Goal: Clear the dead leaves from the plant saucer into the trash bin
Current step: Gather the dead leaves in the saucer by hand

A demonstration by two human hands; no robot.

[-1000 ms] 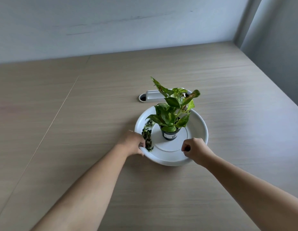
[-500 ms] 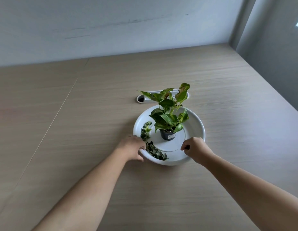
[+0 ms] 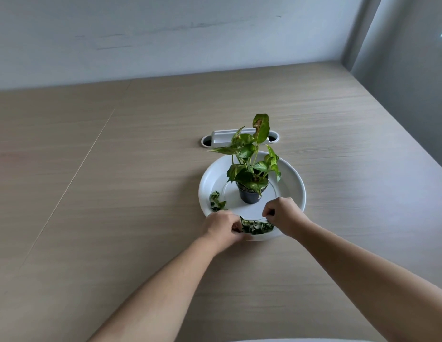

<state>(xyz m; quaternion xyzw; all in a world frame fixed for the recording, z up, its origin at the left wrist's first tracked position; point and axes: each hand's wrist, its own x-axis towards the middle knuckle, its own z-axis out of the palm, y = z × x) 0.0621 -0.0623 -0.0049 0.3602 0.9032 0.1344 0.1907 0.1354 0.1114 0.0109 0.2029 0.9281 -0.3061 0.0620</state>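
A white round saucer [image 3: 297, 183] lies on the wooden table with a small potted plant [image 3: 250, 166] in a black pot at its middle. A strip of dark dead leaves [image 3: 257, 228] lies along the saucer's near rim, and a smaller clump of dead leaves [image 3: 216, 202] sits on the left side. My left hand [image 3: 223, 227] grips the near-left rim at the strip's left end. My right hand [image 3: 283, 215] is curled over the near-right rim at the strip's right end. No trash bin is in view.
A white cable grommet [image 3: 239, 139] is set into the table just behind the saucer. The wall runs along the table's far edge, and the table's right edge meets a grey wall. A seam crosses the tabletop on the left.
The saucer has turned counterclockwise under my hands, carrying the leaf strip from the left side to the near rim. The plant turned with it. Both hands shifted along the rim toward each other.
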